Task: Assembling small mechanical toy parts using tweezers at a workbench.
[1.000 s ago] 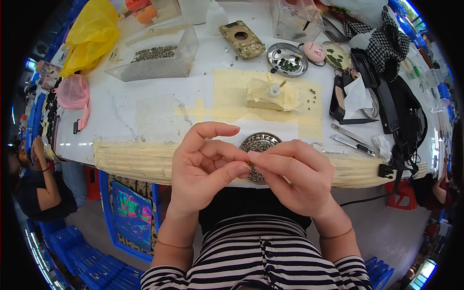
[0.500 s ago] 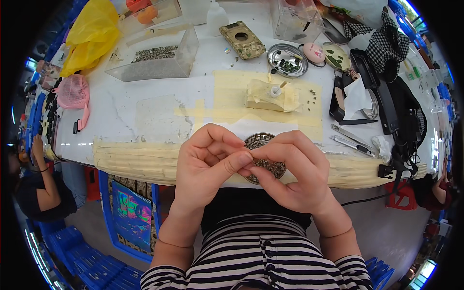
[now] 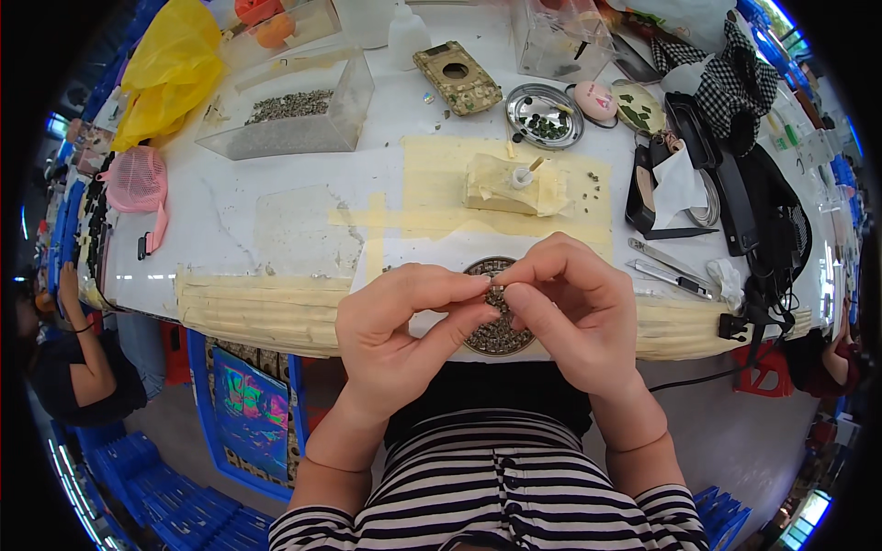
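Note:
My left hand (image 3: 390,335) and my right hand (image 3: 583,317) meet over a round dish (image 3: 484,261) at the table's front edge. Inside it lie many small grey-brown pieces (image 3: 501,338). Thumb and fingers of each hand are closed in a pinch, with the fingertips almost touching. A tiny light speck shows between them, too small to name. Beyond the hands, a block wrapped in yellowish tape (image 3: 496,191) carries a small white cup (image 3: 522,177) with a short stick in it.
At the back left stands a clear box (image 3: 312,138) of grey bits, near a yellow bag (image 3: 170,73). A camouflage-patterned case (image 3: 457,78) and a metal dish (image 3: 570,133) with dark green pieces lie behind. On the right are a utility knife (image 3: 675,278), tweezers (image 3: 657,250) and black cases (image 3: 640,197).
My hands have parted slightly, and the left fingers have straightened and swung lower. More of the dish's contents now shows between the hands.

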A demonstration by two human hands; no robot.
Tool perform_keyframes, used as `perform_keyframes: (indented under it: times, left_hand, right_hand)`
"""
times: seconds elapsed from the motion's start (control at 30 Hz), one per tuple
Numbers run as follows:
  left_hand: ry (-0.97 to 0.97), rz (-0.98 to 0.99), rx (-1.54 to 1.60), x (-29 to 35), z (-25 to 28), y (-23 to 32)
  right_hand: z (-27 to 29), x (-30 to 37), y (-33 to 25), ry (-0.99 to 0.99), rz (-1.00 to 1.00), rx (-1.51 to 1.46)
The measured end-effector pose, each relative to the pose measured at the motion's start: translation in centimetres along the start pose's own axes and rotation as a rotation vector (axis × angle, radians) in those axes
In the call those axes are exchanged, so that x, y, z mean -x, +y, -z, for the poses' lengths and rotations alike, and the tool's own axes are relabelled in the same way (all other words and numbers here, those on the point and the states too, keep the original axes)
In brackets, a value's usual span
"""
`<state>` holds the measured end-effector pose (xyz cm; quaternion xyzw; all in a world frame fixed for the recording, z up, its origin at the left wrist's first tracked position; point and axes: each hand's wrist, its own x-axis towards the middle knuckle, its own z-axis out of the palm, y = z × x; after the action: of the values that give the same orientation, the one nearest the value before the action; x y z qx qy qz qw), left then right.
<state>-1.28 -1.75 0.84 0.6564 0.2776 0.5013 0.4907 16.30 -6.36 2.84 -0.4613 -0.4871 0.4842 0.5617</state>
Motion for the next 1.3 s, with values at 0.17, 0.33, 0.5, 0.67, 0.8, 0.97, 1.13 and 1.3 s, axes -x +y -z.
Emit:
perform_keyframes:
  times: [0.17, 0.33, 0.5, 0.67, 0.8, 0.97, 1.13, 1.3]
  left_hand:
    - [0.02, -0.201, -0.254, -0.4, -0.3, 0.0]
    - [0.02, -0.137, -0.186, -0.4, -0.3, -0.2]
    - [0.101, 0.13, 0.104, 0.1, -1.1, 0.1]
    - [0.007, -0.225, -0.238, -0.6, -0.4, -0.2]
    - [0.005, -0.393, -0.408, -0.8, -0.3, -0.2]
    - [0.019, -0.438, -0.435, -0.8, -0.4, -0.3]
    - [-0.016, -0.392, -0.374, -0.7, -0.2, -0.2]
    - [-0.013, -0.283, -0.268, -0.7, -0.1, -0.2]
  right_hand:
    - [0.1, 0.0, 0.2, -0.023, -0.054, -0.047]
    - [0.1, 0.0, 0.2, -0.025, -0.07, -0.086]
    - [0.0, 0.2, 0.5, 0.005, 0.1, 0.123]
    - [-0.1, 0.2, 0.1, 0.008, 0.138, 0.152]
    - [0.0, 0.3, -0.1, -0.021, -0.032, -0.023]
    - [0.2, 0.3, 0.0, -0.057, -0.132, -0.143]
    - [0.4, 0.3, 0.0, -0.083, -0.181, -0.182]
    - [0.4, 0.2, 0.2, -0.092, -0.21, -0.186]
